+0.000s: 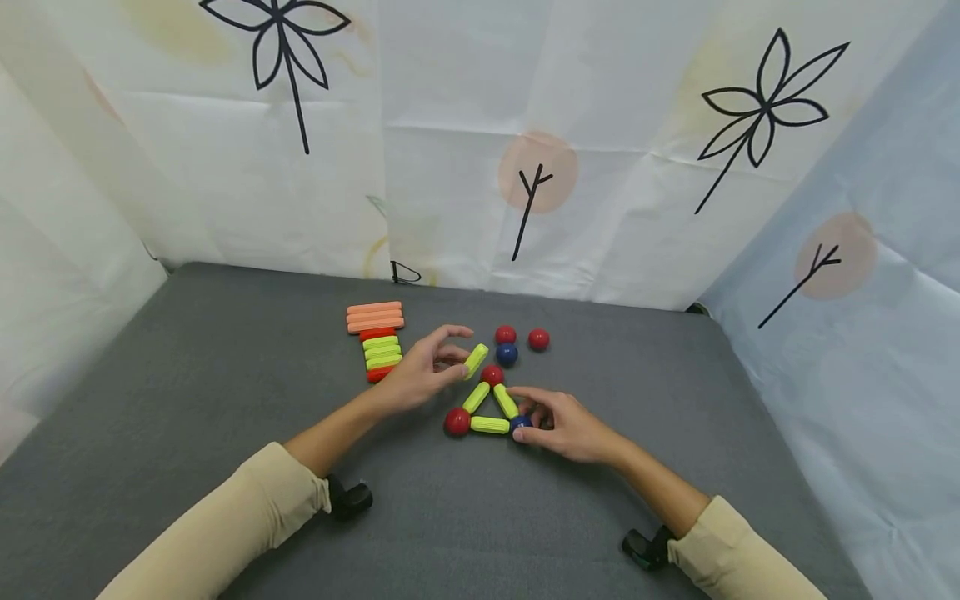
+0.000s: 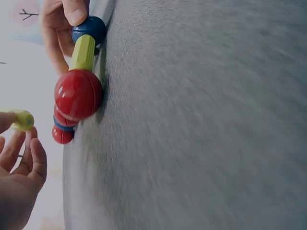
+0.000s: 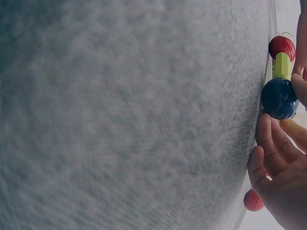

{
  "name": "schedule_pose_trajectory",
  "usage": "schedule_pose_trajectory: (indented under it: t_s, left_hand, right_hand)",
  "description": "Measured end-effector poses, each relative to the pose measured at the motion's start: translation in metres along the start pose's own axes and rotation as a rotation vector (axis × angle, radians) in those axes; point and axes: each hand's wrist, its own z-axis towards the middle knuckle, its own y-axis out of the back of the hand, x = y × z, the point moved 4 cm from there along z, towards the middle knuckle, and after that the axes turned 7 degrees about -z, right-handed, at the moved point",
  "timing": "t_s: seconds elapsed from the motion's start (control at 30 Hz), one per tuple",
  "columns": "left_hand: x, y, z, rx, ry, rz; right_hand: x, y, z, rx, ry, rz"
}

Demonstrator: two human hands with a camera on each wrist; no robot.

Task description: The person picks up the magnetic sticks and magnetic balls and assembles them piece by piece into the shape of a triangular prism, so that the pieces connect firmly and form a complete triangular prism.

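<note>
My left hand (image 1: pixel 426 370) pinches a yellow-green rod (image 1: pixel 476 360) between thumb and fingers, raised off the table in the left wrist view. Below it lies a triangle of three yellow-green rods, among them the front rod (image 1: pixel 490 425), joined by balls at the corners. Red balls form the top corner (image 1: pixel 492 375) and the left corner (image 1: pixel 457 422). At the right corner, a blue ball (image 2: pixel 89 29) is gripped by my right hand (image 1: pixel 564 427), thumb on its near side. The index fingertip reaches along the triangle's right rod (image 1: pixel 506 401).
Beyond the triangle lie two loose red balls (image 1: pixel 538 339) and a blue ball (image 1: pixel 507 355). Left of them, orange rods (image 1: pixel 375 317) sit in a row above red and several yellow-green rods (image 1: pixel 383 352). Patterned white cloth (image 1: pixel 450 167) hangs behind the grey table (image 1: pixel 225 375).
</note>
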Motion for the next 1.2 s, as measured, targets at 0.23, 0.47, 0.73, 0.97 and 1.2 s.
schedule_pose_trajectory:
  t_s: [0.23, 0.47, 0.73, 0.97, 1.2]
  left_hand:
    - [0.002, -0.011, 0.022, -0.046, -0.062, -0.003]
    - [0.004, -0.02, 0.032, 0.009, -0.101, 0.054]
    - [0.01, -0.024, 0.031, 0.055, -0.064, 0.062]
    - [0.002, 0.001, 0.014, -0.02, -0.057, 0.133]
    - [-0.001, 0.053, -0.023, -0.114, -0.069, 0.298]
  right_hand:
    - [0.0, 0.001, -0.001, -0.007, 0.007, -0.001]
    - [0.001, 0.002, 0.0, -0.004, 0.002, 0.004]
    - [0.0, 0.001, 0.0, 0.003, -0.011, 0.002]
    - [0.0, 0.001, 0.0, 0.003, -0.008, -0.007]
    - [0.0, 0.0, -0.001, 0.003, -0.011, -0.007]
